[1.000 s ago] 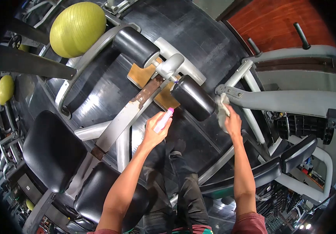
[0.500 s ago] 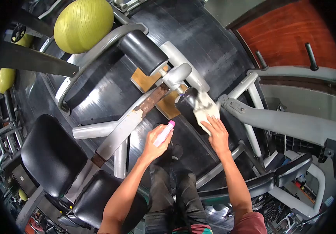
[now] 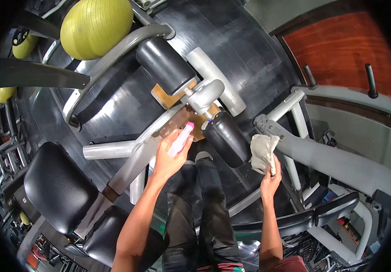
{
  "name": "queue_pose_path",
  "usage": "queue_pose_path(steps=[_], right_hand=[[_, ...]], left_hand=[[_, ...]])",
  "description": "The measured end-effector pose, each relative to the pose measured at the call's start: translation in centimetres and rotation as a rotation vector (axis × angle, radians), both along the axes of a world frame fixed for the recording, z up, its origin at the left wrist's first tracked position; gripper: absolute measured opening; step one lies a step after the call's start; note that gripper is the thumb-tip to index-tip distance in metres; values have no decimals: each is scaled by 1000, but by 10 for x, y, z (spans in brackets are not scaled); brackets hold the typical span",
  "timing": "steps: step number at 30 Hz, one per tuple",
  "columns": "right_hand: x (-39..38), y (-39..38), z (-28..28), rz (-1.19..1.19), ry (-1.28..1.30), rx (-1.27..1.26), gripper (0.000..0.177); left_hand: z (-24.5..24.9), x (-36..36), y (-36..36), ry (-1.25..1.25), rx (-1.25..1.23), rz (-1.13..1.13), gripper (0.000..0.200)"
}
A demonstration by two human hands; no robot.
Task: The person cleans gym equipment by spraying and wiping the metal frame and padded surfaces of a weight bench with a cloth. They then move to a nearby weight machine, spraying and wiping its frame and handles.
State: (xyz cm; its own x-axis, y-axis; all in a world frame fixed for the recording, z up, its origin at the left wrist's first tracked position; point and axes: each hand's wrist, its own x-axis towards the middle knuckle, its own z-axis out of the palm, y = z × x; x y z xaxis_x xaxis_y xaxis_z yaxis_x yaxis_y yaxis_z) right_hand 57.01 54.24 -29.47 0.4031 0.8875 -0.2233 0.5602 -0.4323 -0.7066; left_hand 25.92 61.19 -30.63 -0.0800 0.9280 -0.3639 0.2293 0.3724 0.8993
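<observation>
My left hand [image 3: 168,156] is wrapped round a small white bottle with a pink top [image 3: 181,141], its tip pointing up toward the machine's frame. A crumpled pale cloth [image 3: 263,153] hangs from the fingers of my right hand [image 3: 271,180]. The cloth is just right of the lower black padded roller [image 3: 226,138], apart from it. A second black roller [image 3: 165,65] sits on the other side of the grey pivot [image 3: 206,95]. Below the pivot runs a grey metal beam [image 3: 134,170] with a worn brown patch near its upper end.
Two black padded seats [image 3: 61,188] stand at the left. A yellow-green exercise ball [image 3: 96,29] rests at the upper left. A thick grey machine arm [image 3: 336,154] and a black bench pad [image 3: 290,224] are on the right. Dark flooring [image 3: 250,59] lies beneath.
My right hand has drawn the cloth off the lower roller, moving right and downward. My left hand, with the bottle, has shifted left and slightly up, closer to the beam.
</observation>
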Motion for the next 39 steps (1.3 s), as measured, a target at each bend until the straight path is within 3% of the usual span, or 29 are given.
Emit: queue_pose_path(steps=[7,18,24,26,28,30,32,34,36,38,39], right_hand=[[-7,60,-13,-19,146,84,36],[-7,100,-13,-3,191,75,38],[-56,162,-37,117,308,116,42],[-85,179,-60,294,116,339,51],[-117,189,-70,584,6,269,61],[-129,195,-79,1128,-177,225,65],[-117,205,-92,1123,-160,245,67],[-97,222,-97,1158,-5,219,73],[-81,234,-115,1113,-54,242,68],[-73,242,-138,822,63,102,65],[-73,246,-154,824,64,102,65]], left_hand=[[-17,5,30,179,-111,-85,19],[-16,23,49,172,-91,-84,15],[-20,22,51,159,-121,-67,16],[-22,18,43,132,-80,-25,16],[-17,13,34,88,-145,-27,17],[-5,6,29,49,-195,-42,18],[0,-1,20,12,-246,-55,19],[3,-7,9,138,-10,-111,22],[13,-11,3,149,-27,-155,30],[29,-12,2,216,-19,-206,36],[31,-14,0,181,-20,-221,39]])
